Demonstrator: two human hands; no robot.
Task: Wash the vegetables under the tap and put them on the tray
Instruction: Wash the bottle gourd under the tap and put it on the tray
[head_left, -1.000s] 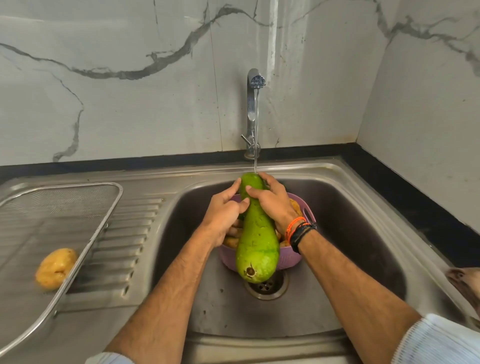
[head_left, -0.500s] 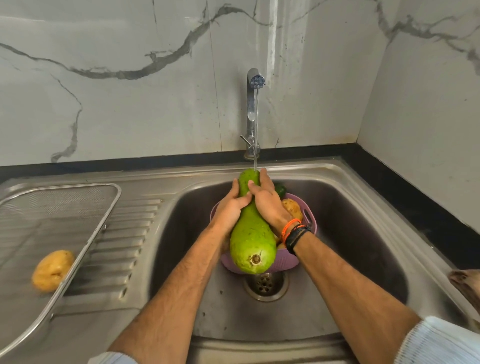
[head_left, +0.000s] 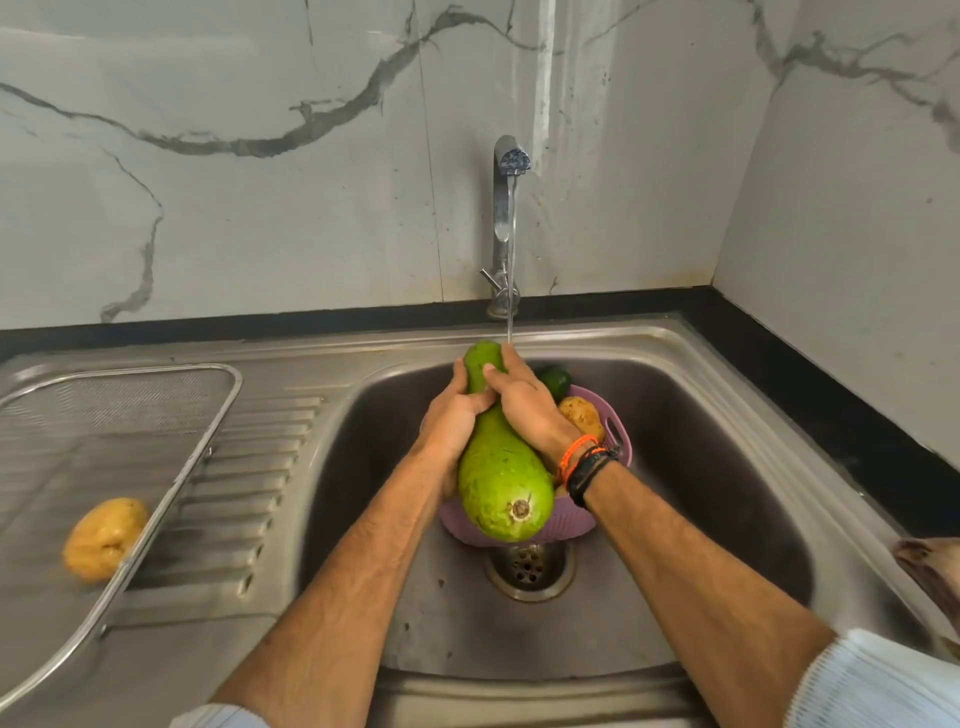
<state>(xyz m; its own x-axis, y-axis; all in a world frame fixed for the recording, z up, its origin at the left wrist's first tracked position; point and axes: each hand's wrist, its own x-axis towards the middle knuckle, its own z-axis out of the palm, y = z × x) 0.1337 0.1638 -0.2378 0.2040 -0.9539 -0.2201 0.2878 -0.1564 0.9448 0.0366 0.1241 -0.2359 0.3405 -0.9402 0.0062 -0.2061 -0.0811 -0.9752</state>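
While water ran from the tap (head_left: 511, 161), one washed potato (head_left: 104, 538) lay at far left in the mesh tray (head_left: 228, 410) on the draining board. Left hand (head_left: 457, 415) wrapped the narrow neck of the bottle gourd (head_left: 501, 483) from the left, fingers curled round it. Gourd was held tilted over the sink (head_left: 701, 467), neck far under the stream, bulbous stem end near. Right hand (head_left: 524, 410) clasped the neck from the right, thumb across it. Purple basket (head_left: 621, 441) below held another potato (head_left: 582, 415) and a dark green vegetable (head_left: 556, 379). Judgement: gourd heavy, rigid, slippery when wet; support the thick end during transfer.
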